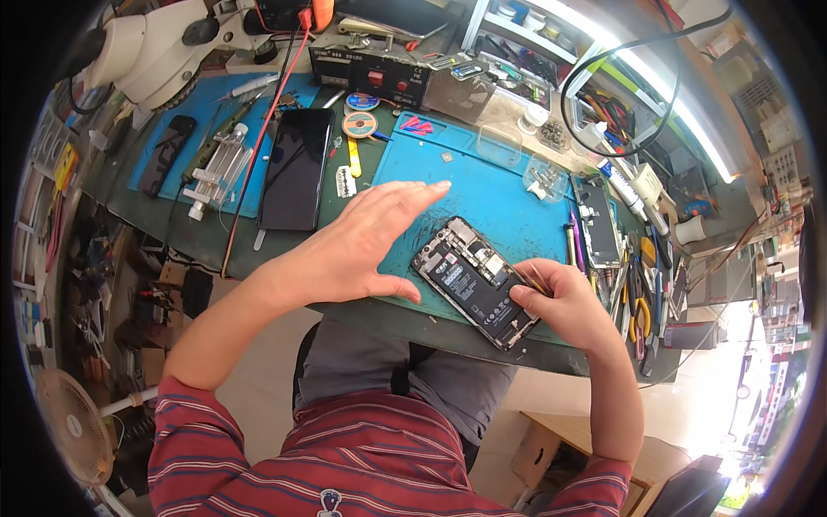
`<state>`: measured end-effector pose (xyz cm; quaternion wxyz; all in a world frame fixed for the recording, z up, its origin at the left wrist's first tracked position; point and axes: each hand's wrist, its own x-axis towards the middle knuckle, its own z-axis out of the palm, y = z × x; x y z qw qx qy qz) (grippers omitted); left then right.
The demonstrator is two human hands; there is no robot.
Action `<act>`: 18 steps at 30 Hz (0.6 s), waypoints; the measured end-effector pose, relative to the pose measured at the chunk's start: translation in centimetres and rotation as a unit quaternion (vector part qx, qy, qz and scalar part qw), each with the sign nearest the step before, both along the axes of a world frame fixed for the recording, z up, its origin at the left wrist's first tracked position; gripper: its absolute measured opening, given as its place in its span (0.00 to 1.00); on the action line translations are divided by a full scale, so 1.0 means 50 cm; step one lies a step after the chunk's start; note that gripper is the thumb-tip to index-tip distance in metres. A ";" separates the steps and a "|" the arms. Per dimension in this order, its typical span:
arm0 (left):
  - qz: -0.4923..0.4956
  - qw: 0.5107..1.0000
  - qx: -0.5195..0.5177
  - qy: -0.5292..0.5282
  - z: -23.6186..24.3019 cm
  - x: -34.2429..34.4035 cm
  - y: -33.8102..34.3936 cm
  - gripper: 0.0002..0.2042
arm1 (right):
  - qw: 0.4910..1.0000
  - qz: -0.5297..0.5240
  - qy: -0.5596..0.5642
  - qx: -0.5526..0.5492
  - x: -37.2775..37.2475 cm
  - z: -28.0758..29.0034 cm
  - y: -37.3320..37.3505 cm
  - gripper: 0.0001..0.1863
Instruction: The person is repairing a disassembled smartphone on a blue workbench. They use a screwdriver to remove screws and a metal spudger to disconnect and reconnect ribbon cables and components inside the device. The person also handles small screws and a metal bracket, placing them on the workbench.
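**Opened phone (475, 297) sits aslant, right hand (558, 299) nearer**

Its long axis runs upper-left to lower-right over the blue mat (508, 202). The right hand pinches its right side; the left hand (362, 241) (thumb and fingers parted) hovers just left.

An opened phone (469, 283) shows its insides face up: a dark frame, a black battery (479, 297) with white markings along the middle, and a circuit board with silvery metal shields (489, 264) along its right and far parts. It is set slantwise, one end far and left, the other near and right, over the near part of a blue mat (508, 194). The right hand (564, 302) grips its right edge, thumb over the inside.
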<state>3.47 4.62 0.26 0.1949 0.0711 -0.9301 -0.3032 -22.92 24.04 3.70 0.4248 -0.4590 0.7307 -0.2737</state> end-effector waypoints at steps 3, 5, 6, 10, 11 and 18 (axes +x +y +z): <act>-0.009 1.000 -0.015 -0.016 -0.006 0.001 -0.012 0.55 | 0.958 0.038 0.266 -0.099 0.036 0.009 0.002 0.13; -0.025 0.999 -0.001 -0.031 -0.005 -0.010 -0.026 0.55 | 0.968 0.019 0.231 -0.093 0.031 0.010 -0.006 0.12; -0.033 0.999 0.006 -0.039 -0.005 -0.018 -0.032 0.54 | 0.973 0.010 0.213 -0.089 0.029 0.009 -0.010 0.12; -0.082 0.994 0.052 -0.044 -0.008 -0.041 -0.051 0.53 | 0.943 0.013 0.286 -0.171 0.058 0.006 -0.024 0.15; -0.085 0.995 0.041 -0.040 -0.010 -0.043 -0.053 0.53 | 0.930 0.026 0.301 -0.209 0.063 0.000 -0.029 0.16; -0.053 0.997 -0.054 0.018 -0.024 -0.042 -0.031 0.57 | 0.851 0.098 0.395 -0.332 0.097 -0.030 -0.079 0.06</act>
